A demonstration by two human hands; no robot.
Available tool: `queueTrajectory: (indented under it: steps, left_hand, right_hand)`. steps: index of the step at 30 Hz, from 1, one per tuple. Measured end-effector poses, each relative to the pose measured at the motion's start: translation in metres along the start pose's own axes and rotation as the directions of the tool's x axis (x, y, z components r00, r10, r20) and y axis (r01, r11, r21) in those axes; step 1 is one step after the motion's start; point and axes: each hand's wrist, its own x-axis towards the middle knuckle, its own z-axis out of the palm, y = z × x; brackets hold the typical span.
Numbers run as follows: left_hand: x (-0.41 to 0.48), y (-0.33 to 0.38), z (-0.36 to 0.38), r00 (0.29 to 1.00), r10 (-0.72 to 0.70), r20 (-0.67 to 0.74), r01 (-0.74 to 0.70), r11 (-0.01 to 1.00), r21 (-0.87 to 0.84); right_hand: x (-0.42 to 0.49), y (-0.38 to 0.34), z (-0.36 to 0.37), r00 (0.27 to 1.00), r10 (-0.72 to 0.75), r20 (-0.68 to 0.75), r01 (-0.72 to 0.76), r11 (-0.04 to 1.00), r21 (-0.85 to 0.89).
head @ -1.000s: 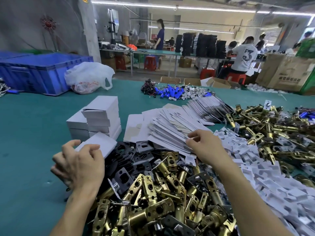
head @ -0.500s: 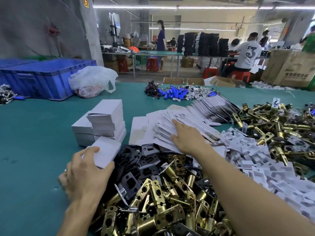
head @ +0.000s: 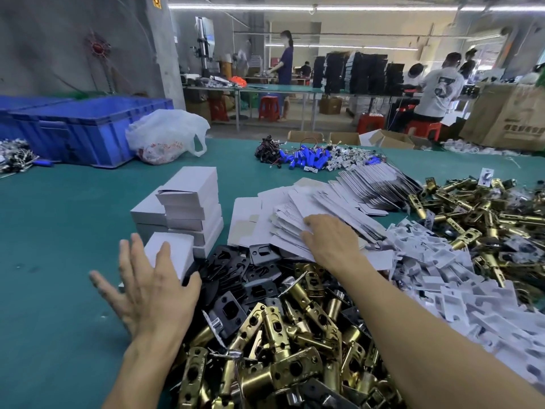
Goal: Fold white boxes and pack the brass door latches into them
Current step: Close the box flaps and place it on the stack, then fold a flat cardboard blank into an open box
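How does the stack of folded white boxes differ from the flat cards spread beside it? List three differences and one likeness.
The folded boxes are closed, solid blocks; the flat cards are thin sheets. The folded boxes are stacked squarely; the flat cards are fanned out, overlapping. The right hand rests on the flat cards, not on the folded boxes. Both are white and lie on the green table.

Factory packing hall: bulk heaps of brass latches (head: 283,349) and flat box blanks (head: 295,222) are spread on the green table (head: 53,246). Beyond the table, workers (head: 439,90) are seen at further benches (head: 265,88) beside red stools (head: 269,107).
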Motion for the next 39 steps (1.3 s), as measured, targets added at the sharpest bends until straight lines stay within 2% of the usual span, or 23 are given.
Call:
queueTrajectory:
  steps: [3,6,8,11,14,17,20,22,24,28,30,32,33,36,39]
  left_hand:
    - [0.002,0.000,-0.006,0.998,0.050,-0.032,-0.050,0.999,0.001]
    - [0.001,0.009,-0.012,0.983,0.181,0.000,-0.180,0.980,-0.081]
    - [-0.002,0.022,-0.020,0.966,0.250,0.069,-0.231,0.949,-0.214]
    - [-0.010,0.041,-0.033,0.918,0.308,0.251,-0.165,0.871,-0.464]
    - [-0.016,0.059,-0.038,0.840,0.375,0.392,-0.039,0.763,-0.645]
    - [-0.018,0.081,-0.051,0.792,0.360,0.492,0.228,0.575,-0.786]
    - [-0.016,0.104,-0.063,0.701,0.322,0.636,0.563,0.297,-0.771]
    - [-0.016,0.115,-0.068,0.644,0.330,0.690,0.682,0.160,-0.714]
    - [-0.018,0.121,-0.071,0.620,0.337,0.708,0.733,0.072,-0.676]
    - [-0.019,0.120,-0.067,0.570,0.381,0.728,0.806,-0.084,-0.586]
    - [-0.019,0.119,-0.068,0.538,0.474,0.697,0.824,-0.124,-0.552]
    - [-0.022,0.120,-0.074,0.507,0.639,0.579,0.830,-0.183,-0.526]
    - [-0.024,0.121,-0.076,0.506,0.676,0.536,0.832,-0.219,-0.510]
    - [-0.027,0.129,-0.075,0.515,0.667,0.538,0.840,-0.267,-0.472]
    - [-0.028,0.134,-0.069,0.498,0.638,0.587,0.852,-0.235,-0.467]
  right_hand:
    - [-0.004,0.003,0.001,0.999,-0.006,-0.033,0.006,1.000,-0.005]
    - [-0.004,0.002,-0.004,0.998,-0.002,-0.064,-0.003,0.997,-0.073]
    - [-0.006,-0.001,-0.008,0.992,-0.038,-0.120,0.019,0.988,-0.151]
    - [-0.016,-0.005,-0.014,0.982,-0.130,-0.138,0.096,0.969,-0.228]
    - [-0.031,-0.004,-0.032,0.948,-0.237,-0.212,0.205,0.965,-0.163]
    - [-0.058,-0.006,-0.051,0.844,-0.250,-0.475,0.283,0.959,0.000]
    - [-0.085,-0.010,-0.065,0.736,-0.177,-0.653,0.398,0.894,0.206]
    - [-0.102,-0.016,-0.074,0.710,-0.138,-0.690,0.465,0.829,0.312]
    - [-0.117,-0.023,-0.082,0.721,-0.131,-0.680,0.519,0.753,0.405]
    - [-0.134,-0.028,-0.088,0.813,-0.221,-0.539,0.552,0.588,0.591]
    - [-0.137,-0.027,-0.089,0.884,-0.242,-0.401,0.468,0.445,0.763]
    - [-0.136,-0.024,-0.088,0.938,-0.221,-0.267,0.332,0.349,0.876]
    - [-0.136,-0.022,-0.087,0.947,-0.211,-0.242,0.307,0.377,0.874]
    - [-0.133,-0.019,-0.080,0.939,-0.224,-0.261,0.344,0.599,0.723]
    - [-0.130,-0.020,-0.074,0.899,-0.258,-0.354,0.429,0.683,0.591]
